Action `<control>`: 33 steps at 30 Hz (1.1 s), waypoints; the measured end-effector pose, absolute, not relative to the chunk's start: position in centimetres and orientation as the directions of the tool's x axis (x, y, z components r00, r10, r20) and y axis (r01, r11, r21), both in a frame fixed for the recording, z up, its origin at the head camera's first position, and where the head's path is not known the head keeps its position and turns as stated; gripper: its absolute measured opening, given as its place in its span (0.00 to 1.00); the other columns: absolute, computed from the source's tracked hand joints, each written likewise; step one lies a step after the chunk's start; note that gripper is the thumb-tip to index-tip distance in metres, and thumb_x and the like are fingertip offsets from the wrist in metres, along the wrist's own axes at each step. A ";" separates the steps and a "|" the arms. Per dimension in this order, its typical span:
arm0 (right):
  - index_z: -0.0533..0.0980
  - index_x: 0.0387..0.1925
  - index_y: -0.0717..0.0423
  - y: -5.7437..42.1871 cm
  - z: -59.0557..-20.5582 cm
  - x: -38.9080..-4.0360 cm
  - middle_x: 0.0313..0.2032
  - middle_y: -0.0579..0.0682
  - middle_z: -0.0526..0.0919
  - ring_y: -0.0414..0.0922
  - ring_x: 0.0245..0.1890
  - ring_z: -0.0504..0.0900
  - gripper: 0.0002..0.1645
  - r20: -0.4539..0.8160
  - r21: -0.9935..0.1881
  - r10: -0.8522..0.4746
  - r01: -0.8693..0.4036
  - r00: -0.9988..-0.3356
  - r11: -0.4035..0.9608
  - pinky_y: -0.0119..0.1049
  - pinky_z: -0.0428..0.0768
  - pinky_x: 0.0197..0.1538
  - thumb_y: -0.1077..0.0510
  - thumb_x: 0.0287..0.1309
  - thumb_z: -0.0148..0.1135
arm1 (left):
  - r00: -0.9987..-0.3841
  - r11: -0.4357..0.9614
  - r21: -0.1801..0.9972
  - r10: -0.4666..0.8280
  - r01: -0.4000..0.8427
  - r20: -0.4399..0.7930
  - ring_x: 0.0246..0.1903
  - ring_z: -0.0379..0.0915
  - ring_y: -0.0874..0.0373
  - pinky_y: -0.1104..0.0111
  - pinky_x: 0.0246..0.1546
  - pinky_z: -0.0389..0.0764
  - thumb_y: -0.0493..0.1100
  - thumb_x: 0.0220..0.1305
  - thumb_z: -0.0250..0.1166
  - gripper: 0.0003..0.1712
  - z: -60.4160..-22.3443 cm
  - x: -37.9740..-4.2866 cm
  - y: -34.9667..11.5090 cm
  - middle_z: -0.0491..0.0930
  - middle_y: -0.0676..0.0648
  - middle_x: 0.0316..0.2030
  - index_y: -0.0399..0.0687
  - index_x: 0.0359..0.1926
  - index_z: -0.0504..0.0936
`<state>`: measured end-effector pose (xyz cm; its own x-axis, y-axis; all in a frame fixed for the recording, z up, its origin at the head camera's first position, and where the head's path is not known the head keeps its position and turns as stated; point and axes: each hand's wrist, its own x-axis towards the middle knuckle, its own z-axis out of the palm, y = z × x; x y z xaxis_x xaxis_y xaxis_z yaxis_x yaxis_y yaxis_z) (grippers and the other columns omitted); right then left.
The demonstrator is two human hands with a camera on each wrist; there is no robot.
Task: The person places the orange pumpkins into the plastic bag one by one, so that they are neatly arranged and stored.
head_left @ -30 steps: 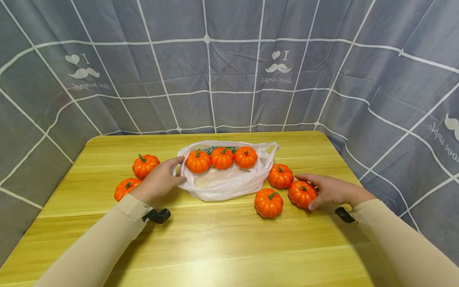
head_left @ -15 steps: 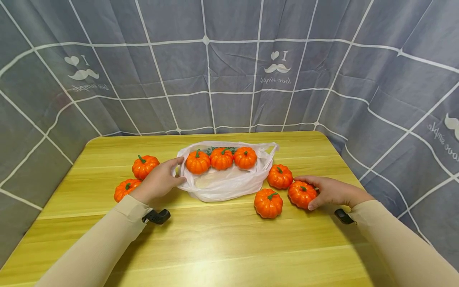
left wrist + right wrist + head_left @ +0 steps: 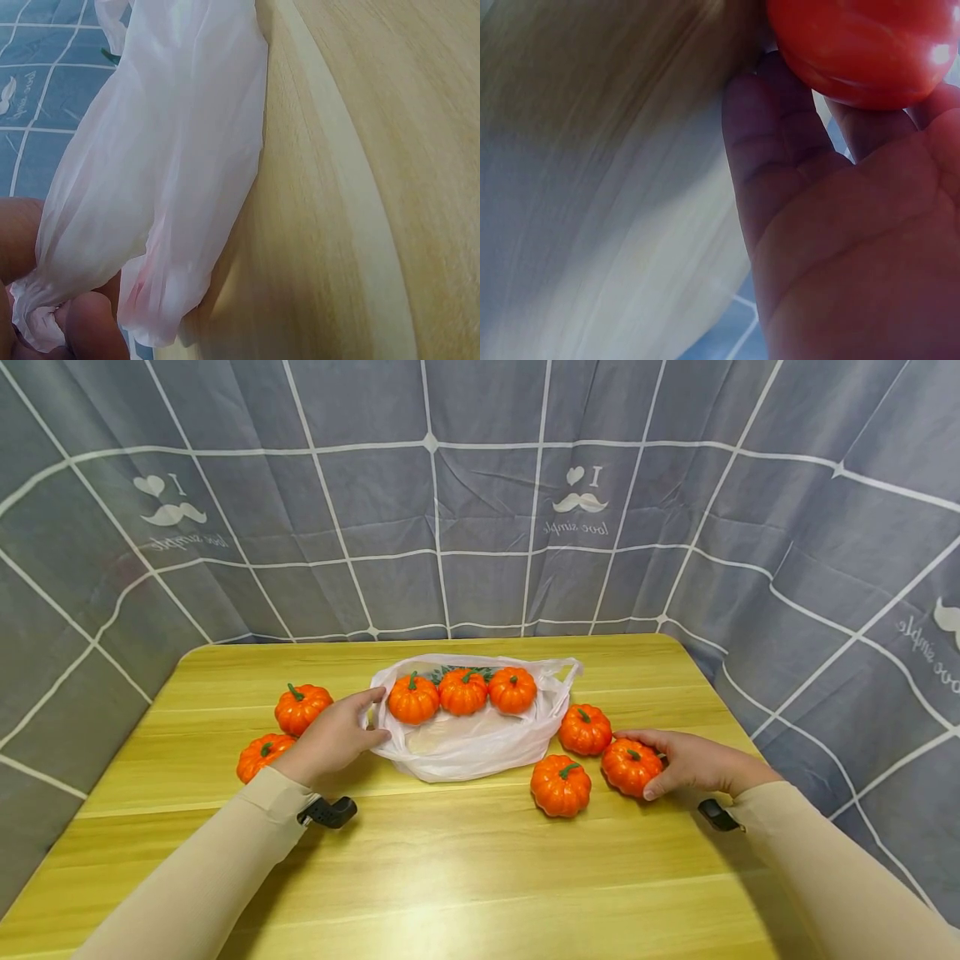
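A white plastic bag [image 3: 465, 760] lies with its mouth spread wide, and three small orange pumpkins [image 3: 462, 692] sit in a row inside it. My left hand [image 3: 339, 737] grips the bag's left edge; in the left wrist view the plastic [image 3: 172, 150] bunches between thumb and fingers. At the right, my right hand [image 3: 693, 762] holds a pumpkin [image 3: 628, 767] from its right side, thumb in front and fingers behind. The right wrist view shows that glossy pumpkin [image 3: 870, 45] against the fingers. Its underside contact with the table cannot be seen.
Two more pumpkins, an upper one [image 3: 585, 730] and a lower one [image 3: 561, 786], stand between the bag and my right hand. Left of my left hand are another two, one [image 3: 302, 709] behind the other [image 3: 262, 755]. A grey checked curtain [image 3: 487, 527] encloses the wooden table [image 3: 450, 877].
Almost nothing differs. The right hand has shifted very slightly and still holds the same pumpkin, while the left hand stays at the bag's edge.
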<state>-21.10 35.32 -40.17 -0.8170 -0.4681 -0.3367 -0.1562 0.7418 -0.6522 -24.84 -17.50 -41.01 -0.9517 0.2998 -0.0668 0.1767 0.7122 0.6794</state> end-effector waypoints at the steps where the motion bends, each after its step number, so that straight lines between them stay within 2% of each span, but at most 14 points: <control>1: 0.62 0.79 0.60 35.3 -40.2 -21.1 0.69 0.65 0.74 0.59 0.66 0.74 0.60 -0.335 -0.652 -0.469 -0.159 -0.817 0.742 0.55 0.70 0.70 0.54 0.47 0.84 | -0.952 0.713 0.679 0.297 0.174 -0.069 0.75 0.63 0.38 0.41 0.75 0.66 0.43 0.70 0.69 0.44 -41.1 -24.9 -17.5 0.64 0.36 0.78 0.37 0.80 0.61; 8: 0.62 0.79 0.60 35.2 -40.3 -21.0 0.70 0.67 0.73 0.61 0.66 0.73 0.60 -0.341 -0.654 -0.462 -0.146 -0.819 0.742 0.56 0.70 0.70 0.56 0.47 0.84 | -0.952 0.725 0.667 0.295 0.172 -0.075 0.66 0.70 0.43 0.49 0.66 0.75 0.44 0.70 0.70 0.44 -41.2 -24.9 -17.6 0.64 0.37 0.78 0.37 0.80 0.61; 12: 0.62 0.79 0.59 35.2 -40.2 -20.9 0.69 0.67 0.73 0.61 0.66 0.73 0.60 -0.347 -0.656 -0.455 -0.134 -0.820 0.742 0.56 0.71 0.69 0.56 0.47 0.84 | -0.953 0.725 0.666 0.296 0.174 -0.073 0.65 0.70 0.43 0.50 0.64 0.76 0.44 0.70 0.70 0.44 -41.2 -24.9 -17.6 0.64 0.36 0.78 0.37 0.80 0.61; 19: 0.62 0.79 0.59 35.2 -40.3 -20.8 0.69 0.67 0.73 0.61 0.65 0.73 0.60 -0.353 -0.659 -0.450 -0.124 -0.820 0.742 0.54 0.72 0.68 0.56 0.48 0.84 | -0.953 0.723 0.669 0.294 0.172 -0.072 0.73 0.66 0.39 0.43 0.72 0.71 0.44 0.70 0.70 0.44 -41.2 -24.9 -17.7 0.64 0.36 0.79 0.37 0.80 0.61; 25: 0.63 0.79 0.60 35.2 -40.1 -20.9 0.69 0.67 0.73 0.61 0.65 0.73 0.59 -0.346 -0.661 -0.458 -0.134 -0.819 0.738 0.54 0.72 0.68 0.57 0.48 0.84 | -0.953 0.717 0.677 0.293 0.167 -0.075 0.72 0.67 0.40 0.43 0.73 0.70 0.44 0.70 0.69 0.44 -41.1 -24.8 -17.6 0.64 0.36 0.78 0.38 0.80 0.61; 29: 0.63 0.78 0.60 35.2 -40.1 -20.9 0.68 0.67 0.74 0.61 0.65 0.74 0.59 -0.342 -0.648 -0.462 -0.150 -0.819 0.746 0.54 0.73 0.68 0.56 0.47 0.84 | -0.954 0.718 0.677 0.291 0.165 -0.076 0.64 0.70 0.43 0.52 0.62 0.78 0.44 0.70 0.70 0.44 -41.0 -24.7 -17.5 0.64 0.37 0.78 0.38 0.80 0.62; 33: 0.63 0.78 0.60 35.3 -40.1 -20.9 0.68 0.66 0.75 0.60 0.65 0.75 0.59 -0.331 -0.634 -0.466 -0.172 -0.821 0.754 0.55 0.73 0.67 0.55 0.47 0.84 | -0.954 0.720 0.674 0.290 0.166 -0.075 0.60 0.70 0.44 0.58 0.56 0.76 0.44 0.70 0.70 0.44 -40.9 -24.7 -17.4 0.64 0.37 0.78 0.38 0.80 0.62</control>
<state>-20.86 35.27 -40.07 -0.8207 -0.4656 -0.3312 -0.1723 0.7543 -0.6336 -24.66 -17.43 -40.85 -0.9539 0.2905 -0.0753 0.1659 0.7197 0.6742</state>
